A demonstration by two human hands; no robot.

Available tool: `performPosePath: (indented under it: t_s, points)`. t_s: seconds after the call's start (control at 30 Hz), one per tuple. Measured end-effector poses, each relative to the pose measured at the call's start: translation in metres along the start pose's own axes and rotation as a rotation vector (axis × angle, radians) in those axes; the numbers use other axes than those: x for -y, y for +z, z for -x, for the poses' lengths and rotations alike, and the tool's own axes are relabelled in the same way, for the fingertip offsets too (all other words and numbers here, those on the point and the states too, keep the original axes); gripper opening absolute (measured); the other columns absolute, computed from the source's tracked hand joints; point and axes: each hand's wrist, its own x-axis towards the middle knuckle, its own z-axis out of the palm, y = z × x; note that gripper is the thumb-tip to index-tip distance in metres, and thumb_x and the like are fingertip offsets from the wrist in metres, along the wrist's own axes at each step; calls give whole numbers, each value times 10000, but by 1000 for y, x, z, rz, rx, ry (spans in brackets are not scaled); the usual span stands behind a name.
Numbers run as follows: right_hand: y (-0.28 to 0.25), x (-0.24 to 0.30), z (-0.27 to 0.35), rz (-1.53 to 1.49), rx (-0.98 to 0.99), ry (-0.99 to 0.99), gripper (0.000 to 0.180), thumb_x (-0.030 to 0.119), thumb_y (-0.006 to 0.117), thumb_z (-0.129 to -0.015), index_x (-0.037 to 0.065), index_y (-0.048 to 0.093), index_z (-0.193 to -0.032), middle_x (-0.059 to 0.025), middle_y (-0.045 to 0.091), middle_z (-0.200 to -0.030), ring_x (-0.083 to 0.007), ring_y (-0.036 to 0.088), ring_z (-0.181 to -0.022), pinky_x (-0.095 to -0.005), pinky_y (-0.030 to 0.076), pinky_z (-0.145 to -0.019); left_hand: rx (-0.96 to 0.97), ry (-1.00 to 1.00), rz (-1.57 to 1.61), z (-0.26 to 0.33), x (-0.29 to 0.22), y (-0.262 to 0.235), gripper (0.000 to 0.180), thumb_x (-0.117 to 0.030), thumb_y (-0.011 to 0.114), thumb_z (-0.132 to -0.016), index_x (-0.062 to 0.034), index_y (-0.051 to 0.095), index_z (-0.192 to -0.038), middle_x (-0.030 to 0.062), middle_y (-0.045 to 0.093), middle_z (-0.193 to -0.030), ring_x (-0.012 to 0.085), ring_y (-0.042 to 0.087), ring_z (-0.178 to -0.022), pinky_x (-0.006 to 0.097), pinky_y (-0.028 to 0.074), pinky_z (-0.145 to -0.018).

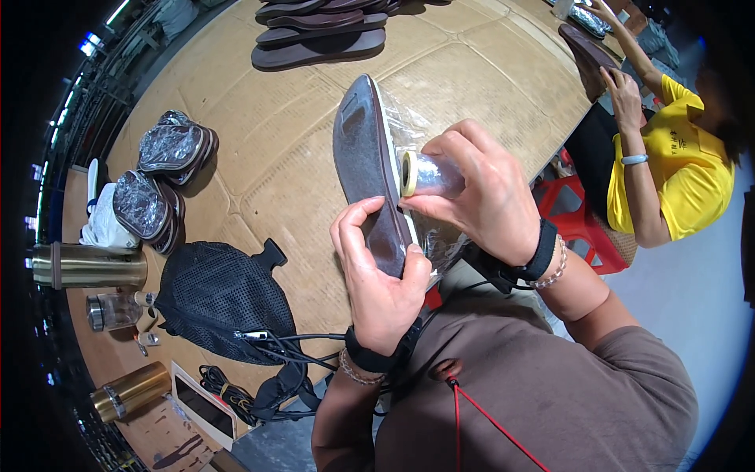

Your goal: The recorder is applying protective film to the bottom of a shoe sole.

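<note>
1. Grip: our left hand [381, 275] clasps the lower end of a dark shoe sole [363, 149], thumb across its flat face and fingers curled behind its edge, so the sole stands tilted up and away from us.
2. Our right hand [487, 189] is closed around a small roll of clear wrap [425, 175], its pale cardboard core pressed against the side of the sole just above the left-hand grip.
3. Clear film [417, 130] already clings to the far side of the sole, behind the roll and trailing down below the right hand.
4. Step in hand, as we judge it: winding film around the sole, with the middle stretch partly covered.
5. The next move, in our judgement, calls for the left hand to keep the sole steady or turn it while the roll passes around it under even tension, so the film lies without slack.
6. Beyond the grip lies a cardboard-covered table [267, 181]; to its left rest wrapped soles [169, 149] in small stacks, and farther ahead a pile of bare soles [318, 35].
7. Left of and below the grip sit a black mesh bag [216, 303] with cables and brass-coloured flasks [90, 266].
8. To the right of the grip, a person in a yellow shirt [680, 181] handles another sole.
</note>
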Motion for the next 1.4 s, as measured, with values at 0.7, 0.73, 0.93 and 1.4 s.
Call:
performPosePath:
  t_s: [0.7, 0.73, 0.93, 1.4]
  points:
    - [-17, -11, 4, -153, 207, -23, 512, 263, 896, -771, 18, 670, -1160, -171, 637, -1121, -394, 653, -1009, -432, 547, -865, 38, 71, -86, 15, -25, -14, 462, -13, 669, -912, -1, 578, -1365, 270, 551, -1426, 416, 576, -1320, 460, 487, -1087]
    - [-16, -14, 6, -163, 223, 0, 501, 246, 888, -768, 15, 672, -1156, -170, 640, -1125, -391, 656, -1013, -431, 550, -865, 40, 69, -87, 15, -31, -16, 462, -13, 669, -912, -1, 578, -1365, 270, 551, -1426, 416, 576, -1320, 460, 487, -1087]
    - [-20, -16, 9, -196, 223, 24, 470, 211, 890, -747, 13, 681, -1119, -156, 655, -1081, -369, 675, -979, -423, 557, -848, 83, 198, -425, 24, -35, -18, 348, -69, 743, -943, -58, 744, -1290, 240, 636, -1412, 376, 725, -1146, 417, 600, -917]
    - [-13, -8, 13, -178, 51, -42, 393, 165, 870, -755, 42, 657, -1060, -142, 624, -978, -372, 676, -844, -429, 566, -716, 88, 157, -509, 26, -46, -13, 385, -29, 717, -951, -47, 722, -1336, 249, 632, -1387, 382, 709, -1176, 421, 584, -971]
